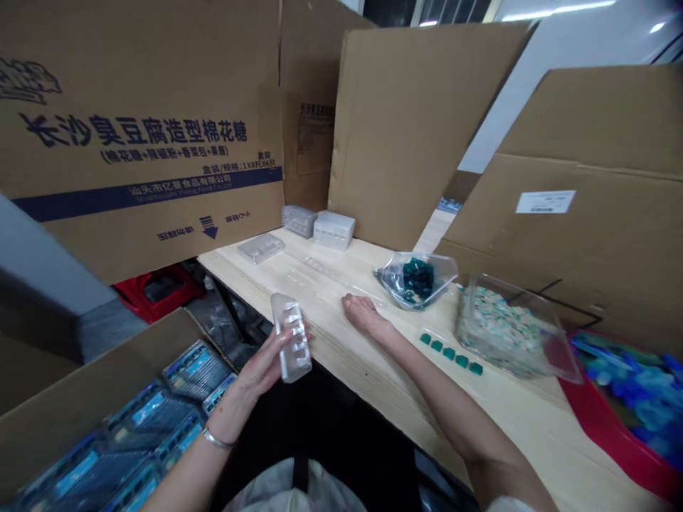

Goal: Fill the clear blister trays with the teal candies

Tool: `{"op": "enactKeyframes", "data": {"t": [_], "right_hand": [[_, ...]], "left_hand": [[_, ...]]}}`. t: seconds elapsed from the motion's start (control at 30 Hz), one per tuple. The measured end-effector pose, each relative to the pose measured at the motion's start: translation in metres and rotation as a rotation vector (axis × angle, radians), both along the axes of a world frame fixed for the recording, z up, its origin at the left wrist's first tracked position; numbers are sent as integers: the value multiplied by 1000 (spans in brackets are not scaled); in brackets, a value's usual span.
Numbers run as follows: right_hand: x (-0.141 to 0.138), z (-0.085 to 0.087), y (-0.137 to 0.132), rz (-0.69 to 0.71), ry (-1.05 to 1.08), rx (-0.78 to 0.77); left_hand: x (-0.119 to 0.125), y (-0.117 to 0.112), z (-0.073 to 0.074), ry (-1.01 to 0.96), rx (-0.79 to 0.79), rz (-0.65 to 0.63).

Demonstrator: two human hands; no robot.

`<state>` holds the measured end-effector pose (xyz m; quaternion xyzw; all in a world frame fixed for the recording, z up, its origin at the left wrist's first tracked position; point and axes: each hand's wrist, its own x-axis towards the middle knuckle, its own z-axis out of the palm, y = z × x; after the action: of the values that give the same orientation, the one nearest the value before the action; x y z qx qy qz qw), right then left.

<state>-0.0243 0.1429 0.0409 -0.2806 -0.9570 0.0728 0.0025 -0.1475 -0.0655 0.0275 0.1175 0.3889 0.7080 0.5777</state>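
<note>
My left hand holds a clear plastic blister tray upright over the table's near edge, fingers wrapped round its lower half. My right hand rests palm down on the light wooden table, fingers curled inward; whether anything lies under it is hidden. To its right a clear tray with a row of teal pieces lies flat. Behind that sit a clear bag of dark teal pieces and a clear tub of pale green pieces.
A cardboard box of blue packed trays stands at my lower left. Stacks of clear trays and two white and grey blocks lie at the table's back. Large cartons wall the table. A red bin of blue items stands right.
</note>
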Motion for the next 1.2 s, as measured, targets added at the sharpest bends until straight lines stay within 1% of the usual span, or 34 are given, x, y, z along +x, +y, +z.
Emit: {"op": "enactKeyframes", "data": {"t": [0.03,0.07,0.1,0.13,0.17,0.2,0.23,0.27,0.3,0.33,0.4,0.5,0.67,0.83,1.03,1.2], "right_hand": [[-2,0,0,5,49,-19],[-4,2,-4,11,135,-73],[-5,6,-10,22,252,-178],[-5,12,-18,39,383,-333],[-5,18,-28,62,507,-520],[-5,24,-38,88,602,-715],[-5,30,-49,112,653,-887],[-5,35,-59,130,680,-1021],[-5,38,-67,139,695,-1113],[-6,40,-74,135,704,-1170],[-7,41,-82,101,719,-1220],[-9,38,-83,54,736,-1253],[-9,31,-80,78,745,-1323],[-8,25,-80,104,769,-1343],[-8,23,-80,103,777,-1372],[-8,19,-78,104,800,-1350]], "left_hand": [[3,2,0,-6,17,-21],[5,4,0,-3,32,-37],[7,6,0,13,42,-47],[8,7,-1,40,51,-55],[9,9,-1,77,60,-60],[10,10,-2,120,71,-61],[11,11,-2,166,83,-61],[12,13,-3,211,96,-60],[13,14,-3,250,108,-56],[14,16,-3,281,117,-49],[16,18,-4,316,127,-31],[18,19,-3,327,119,-28],[17,16,-4,342,132,-45],[17,14,-5,371,99,-52],[18,14,-5,365,156,-85],[17,15,-7,372,148,-78]]}}
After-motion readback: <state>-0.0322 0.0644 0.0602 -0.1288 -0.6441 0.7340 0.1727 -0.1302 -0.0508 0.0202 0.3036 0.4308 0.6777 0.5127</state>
